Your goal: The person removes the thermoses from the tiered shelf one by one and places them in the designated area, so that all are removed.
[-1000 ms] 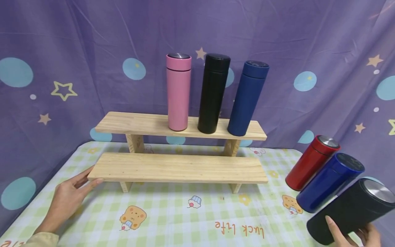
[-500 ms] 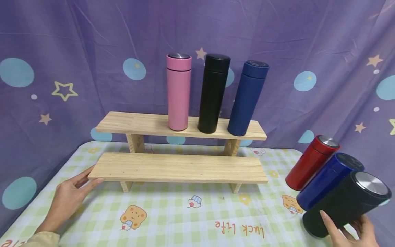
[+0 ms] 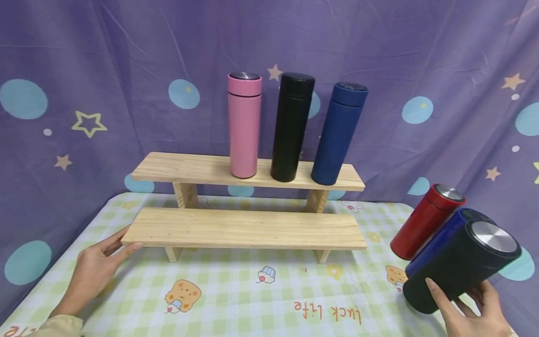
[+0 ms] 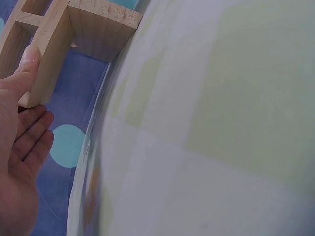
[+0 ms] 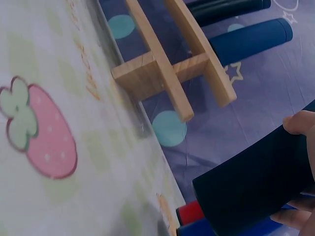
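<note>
My right hand [image 3: 473,311] grips a wide matte black thermos [image 3: 459,267] with a steel lid top, at the table's right side. In the right wrist view the thermos [image 5: 256,182] appears lifted off the cloth, the thumb on one side and fingers on the other. Behind it, a shiny blue thermos [image 3: 438,238] is partly hidden, and a red thermos [image 3: 425,224] stands beyond. At the left, my left hand [image 3: 92,267] pinches the end of the lower board of a two-tier wooden shelf [image 3: 244,229], its thumb [image 4: 28,64] across the board's edge.
On the upper board stand a pink thermos [image 3: 244,131], a slim black thermos [image 3: 291,131] and a dark blue thermos [image 3: 338,135]. Nothing stands on the lower board. A checked tablecloth [image 3: 227,299] covers the table, with a purple curtain [image 3: 126,61] behind.
My right hand has carried the wide black thermos leftward and slightly up, so it covers more of the shiny blue one. The left hand stays on the shelf.
</note>
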Demonstrator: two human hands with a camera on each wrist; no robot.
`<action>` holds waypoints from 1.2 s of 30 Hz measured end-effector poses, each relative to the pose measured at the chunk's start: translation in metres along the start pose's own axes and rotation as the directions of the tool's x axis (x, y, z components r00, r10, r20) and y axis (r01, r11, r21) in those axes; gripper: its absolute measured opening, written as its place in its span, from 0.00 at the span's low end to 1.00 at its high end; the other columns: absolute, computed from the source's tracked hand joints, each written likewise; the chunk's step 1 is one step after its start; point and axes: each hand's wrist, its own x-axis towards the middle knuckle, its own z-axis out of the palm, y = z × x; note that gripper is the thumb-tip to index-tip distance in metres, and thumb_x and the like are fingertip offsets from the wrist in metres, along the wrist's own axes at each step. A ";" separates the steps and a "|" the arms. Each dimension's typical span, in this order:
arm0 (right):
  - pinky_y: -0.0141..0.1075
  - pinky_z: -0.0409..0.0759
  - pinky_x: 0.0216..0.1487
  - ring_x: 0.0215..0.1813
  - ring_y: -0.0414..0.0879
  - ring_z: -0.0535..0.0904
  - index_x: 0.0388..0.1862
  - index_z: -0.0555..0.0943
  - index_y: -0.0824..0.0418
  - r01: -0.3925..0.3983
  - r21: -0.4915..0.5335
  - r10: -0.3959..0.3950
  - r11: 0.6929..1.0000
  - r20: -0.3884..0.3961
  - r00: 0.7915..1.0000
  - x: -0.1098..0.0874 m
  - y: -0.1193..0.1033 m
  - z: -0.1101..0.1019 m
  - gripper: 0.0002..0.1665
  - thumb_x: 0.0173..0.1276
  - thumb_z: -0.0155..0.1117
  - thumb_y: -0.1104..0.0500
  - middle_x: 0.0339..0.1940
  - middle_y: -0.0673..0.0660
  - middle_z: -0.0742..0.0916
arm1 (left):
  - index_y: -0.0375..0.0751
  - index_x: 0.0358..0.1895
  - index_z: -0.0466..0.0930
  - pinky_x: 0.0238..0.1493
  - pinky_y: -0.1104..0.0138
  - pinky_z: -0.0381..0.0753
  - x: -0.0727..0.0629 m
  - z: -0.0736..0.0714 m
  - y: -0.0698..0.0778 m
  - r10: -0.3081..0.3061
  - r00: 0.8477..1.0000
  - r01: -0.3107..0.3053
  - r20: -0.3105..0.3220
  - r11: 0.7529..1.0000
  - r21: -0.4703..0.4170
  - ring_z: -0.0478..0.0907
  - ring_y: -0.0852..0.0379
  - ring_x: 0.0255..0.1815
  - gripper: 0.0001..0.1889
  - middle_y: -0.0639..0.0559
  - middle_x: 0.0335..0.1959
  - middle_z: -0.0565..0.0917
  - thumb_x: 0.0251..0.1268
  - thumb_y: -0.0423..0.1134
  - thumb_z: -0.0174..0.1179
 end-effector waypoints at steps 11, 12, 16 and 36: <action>0.12 0.75 0.38 0.42 0.29 0.79 0.66 0.82 0.53 0.213 0.201 -0.208 0.956 -0.048 0.977 -0.012 -0.014 0.009 0.44 0.49 0.88 0.65 0.42 0.39 0.82 | 0.35 0.76 0.68 0.46 0.45 0.83 0.000 0.000 -0.002 0.007 1.000 -0.007 0.009 1.000 -0.007 0.75 0.25 0.60 0.38 0.28 0.61 0.78 0.72 0.55 0.67; 0.12 0.76 0.38 0.42 0.29 0.79 0.66 0.82 0.53 0.214 0.204 -0.209 0.955 -0.042 0.977 -0.013 -0.016 0.010 0.43 0.49 0.88 0.65 0.42 0.39 0.83 | 0.35 0.76 0.69 0.46 0.45 0.82 0.000 0.000 -0.003 0.009 1.000 -0.009 0.008 1.000 -0.005 0.75 0.25 0.60 0.38 0.28 0.61 0.78 0.72 0.55 0.67; 0.14 0.78 0.40 0.43 0.30 0.81 0.64 0.82 0.56 0.249 0.239 -0.250 0.939 -0.024 0.968 -0.017 -0.021 0.013 0.41 0.49 0.87 0.69 0.43 0.40 0.84 | 0.35 0.76 0.69 0.47 0.44 0.82 0.000 -0.001 -0.003 0.012 1.000 -0.012 0.005 1.000 -0.001 0.75 0.25 0.60 0.38 0.28 0.61 0.78 0.72 0.55 0.67; 0.16 0.79 0.46 0.50 0.30 0.80 0.66 0.79 0.63 0.418 0.254 -0.453 0.872 0.097 0.886 -0.029 -0.043 0.024 0.44 0.49 0.85 0.73 0.52 0.42 0.83 | 0.34 0.75 0.70 0.32 0.82 0.81 0.000 0.000 0.000 0.034 0.999 -0.034 -0.016 0.999 -0.020 0.76 0.26 0.59 0.37 0.28 0.60 0.78 0.71 0.53 0.69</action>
